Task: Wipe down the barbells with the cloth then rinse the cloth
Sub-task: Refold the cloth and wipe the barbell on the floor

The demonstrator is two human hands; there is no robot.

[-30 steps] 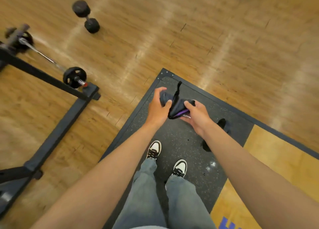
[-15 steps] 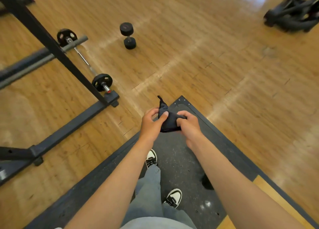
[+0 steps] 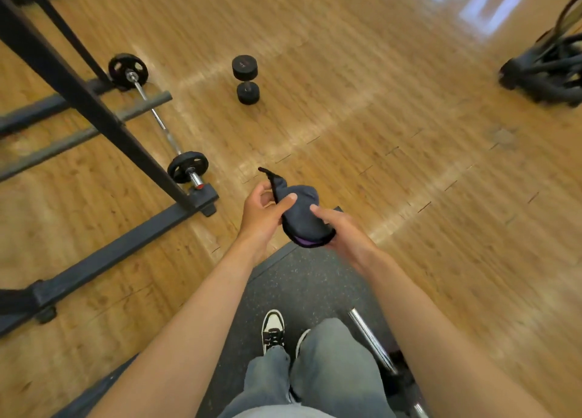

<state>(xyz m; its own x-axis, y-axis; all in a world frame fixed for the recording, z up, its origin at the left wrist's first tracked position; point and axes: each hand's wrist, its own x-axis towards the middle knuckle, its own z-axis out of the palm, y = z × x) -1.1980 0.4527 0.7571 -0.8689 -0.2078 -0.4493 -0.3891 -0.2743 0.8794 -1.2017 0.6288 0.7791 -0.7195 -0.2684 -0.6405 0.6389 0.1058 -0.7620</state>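
Note:
A dark cloth (image 3: 300, 216) with a purple edge is bunched between both hands at chest height. My left hand (image 3: 263, 211) pinches its upper part with thumb and fingers. My right hand (image 3: 338, 230) cups it from below, thumb on top. A small barbell (image 3: 159, 119) with black plates lies on the wooden floor at the left, partly behind a rack post. A chrome bar (image 3: 373, 342) lies on the rubber mat by my right leg, mostly hidden by my right arm.
A black rack frame (image 3: 104, 253) crosses the left side. A black dumbbell (image 3: 246, 79) lies on the floor ahead. Dark equipment (image 3: 546, 71) stands at the far right. I stand on a speckled rubber mat (image 3: 302, 285) near its corner.
The view has tilted up and moved forward, so the barbell and dumbbell sit lower in frame. Both hands have turned the cloth into a rounder bundle, the right hand now under it.

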